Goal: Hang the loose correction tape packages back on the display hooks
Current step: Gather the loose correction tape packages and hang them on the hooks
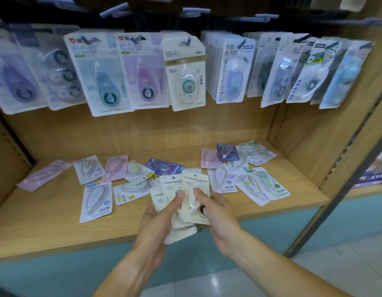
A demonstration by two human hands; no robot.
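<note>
The left hand (157,213) and right hand (215,211) are gripping a fanned stack of cream packages (185,202) above the wooden shelf's (46,232) front edge, thumbs pressing on top. Other loose pastel packages (256,183) are lying scattered behind; more are hanging on hooks (188,40) above.

A fan of cream packages (195,200) covers the fingers of the left hand (155,217) and right hand (215,213), only the thumbs showing on the front card. The lower cards in the fan lie behind the front one, their print unreadable. Hanging packages (100,71) along the shelf's back blur toward the left edge, labels illegible. Display hooks (115,9) at the top edge smear into pale streaks. At the right edge, a purple box (372,179) is cut off.
</note>
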